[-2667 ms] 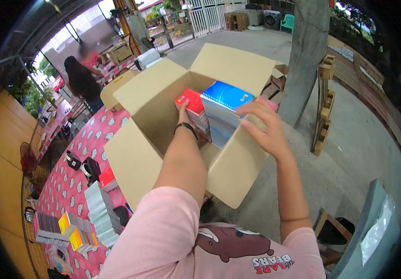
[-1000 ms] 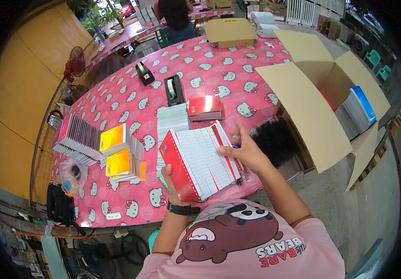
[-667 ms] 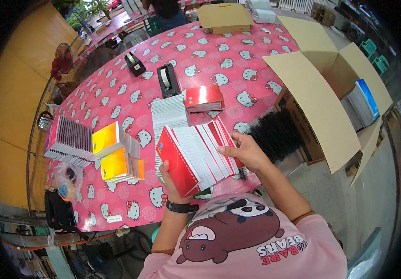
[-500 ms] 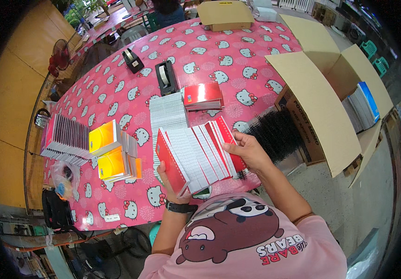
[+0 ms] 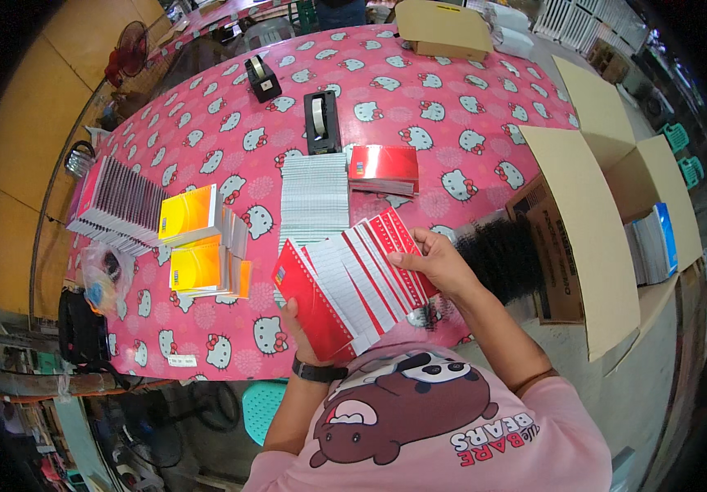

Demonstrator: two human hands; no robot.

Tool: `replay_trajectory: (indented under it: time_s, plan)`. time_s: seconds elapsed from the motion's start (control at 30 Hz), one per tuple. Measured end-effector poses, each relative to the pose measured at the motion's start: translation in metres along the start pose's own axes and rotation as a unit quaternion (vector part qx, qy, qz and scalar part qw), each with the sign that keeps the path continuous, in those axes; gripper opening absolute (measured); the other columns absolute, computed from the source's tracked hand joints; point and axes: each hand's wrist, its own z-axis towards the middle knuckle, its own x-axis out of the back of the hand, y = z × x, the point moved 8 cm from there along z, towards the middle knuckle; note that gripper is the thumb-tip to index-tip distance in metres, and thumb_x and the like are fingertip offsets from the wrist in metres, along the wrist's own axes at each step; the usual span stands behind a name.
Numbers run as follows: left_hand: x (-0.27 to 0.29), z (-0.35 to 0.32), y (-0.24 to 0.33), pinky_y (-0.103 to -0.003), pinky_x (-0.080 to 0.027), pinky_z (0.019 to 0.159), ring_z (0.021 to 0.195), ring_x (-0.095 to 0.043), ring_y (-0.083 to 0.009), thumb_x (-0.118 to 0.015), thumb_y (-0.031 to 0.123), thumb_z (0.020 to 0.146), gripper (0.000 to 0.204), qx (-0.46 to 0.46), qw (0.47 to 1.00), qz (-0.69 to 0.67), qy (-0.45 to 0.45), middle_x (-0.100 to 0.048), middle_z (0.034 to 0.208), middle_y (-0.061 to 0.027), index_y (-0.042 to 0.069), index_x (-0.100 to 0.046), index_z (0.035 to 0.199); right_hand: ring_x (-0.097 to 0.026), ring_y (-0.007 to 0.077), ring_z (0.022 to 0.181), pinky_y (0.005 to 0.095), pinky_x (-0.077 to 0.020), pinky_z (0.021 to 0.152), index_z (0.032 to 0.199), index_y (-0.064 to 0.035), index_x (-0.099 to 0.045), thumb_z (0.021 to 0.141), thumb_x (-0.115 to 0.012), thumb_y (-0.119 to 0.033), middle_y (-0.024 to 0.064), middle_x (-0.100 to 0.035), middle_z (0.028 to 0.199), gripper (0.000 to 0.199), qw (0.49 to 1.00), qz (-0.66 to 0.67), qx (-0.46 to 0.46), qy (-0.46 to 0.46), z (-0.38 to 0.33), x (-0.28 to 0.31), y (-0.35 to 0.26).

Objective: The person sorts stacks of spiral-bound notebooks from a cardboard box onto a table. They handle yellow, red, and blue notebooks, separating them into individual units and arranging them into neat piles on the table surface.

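Observation:
Between my two hands is a fanned bunch of red-covered memo sheets (image 5: 320, 303), with white ruled pages and red covers alternating and small holes along the edges. My left hand (image 5: 302, 334) supports its lower left side, fingers partly hidden underneath. My right hand (image 5: 439, 261) pinches the right edge, thumb on top. Just beyond lies a long row of pale page stacks (image 5: 314, 197), partly covered by the fan. A short stack of red memo covers (image 5: 383, 168) sits beside that row. Black wire spirals (image 5: 497, 252) are heaped to the right of my right hand.
Yellow memo pads (image 5: 189, 215) and a row of spiral-bound pads (image 5: 115, 201) stand at left. Two tape dispensers (image 5: 320, 123) (image 5: 263, 79) are farther back. An open cardboard box (image 5: 566, 230) at right holds blue-covered pads (image 5: 663, 234). A flatter carton (image 5: 443, 29) lies at the far edge.
The fan of sheets has spread, showing more red covers at its right side, and its left cover lies flatter. Both hands keep hold. The whole view has shifted a little.

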Motion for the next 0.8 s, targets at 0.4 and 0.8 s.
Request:
replay_trajectory:
  time_s: [0.4, 0.8]
  plan:
    - [0.020, 0.004, 0.038, -0.045, -0.041, 0.090, 0.111, -0.046, -0.0296, -0.050, 0.059, 0.071, 0.080, -0.092, 0.991, -0.003, 0.097, -0.044, 0.125, -0.0123, 0.009, -0.031, 0.130, -0.057, 0.0140, 0.086, 0.0277, -0.0445, 0.078, 0.115, -0.0013, -0.052, 0.076, -0.058, -0.011, 0.0062, -0.060, 0.100, 0.041, 0.949, -0.289, 0.010, -0.129, 0.157, 0.075, -0.093]
    - [0.023, 0.012, 0.047, -0.044, -0.040, 0.091, 0.110, -0.047, -0.0293, -0.050, 0.058, 0.072, 0.077, -0.116, 0.987, 0.000, 0.112, -0.044, 0.124, -0.0118, 0.010, -0.032, 0.130, -0.055, 0.0260, 0.099, 0.0345, -0.0438, 0.083, 0.118, -0.0100, -0.052, 0.069, -0.067, -0.024, 0.0126, -0.059, 0.108, 0.054, 0.712, -0.689, 0.022, -0.135, 0.283, 0.088, -0.045]
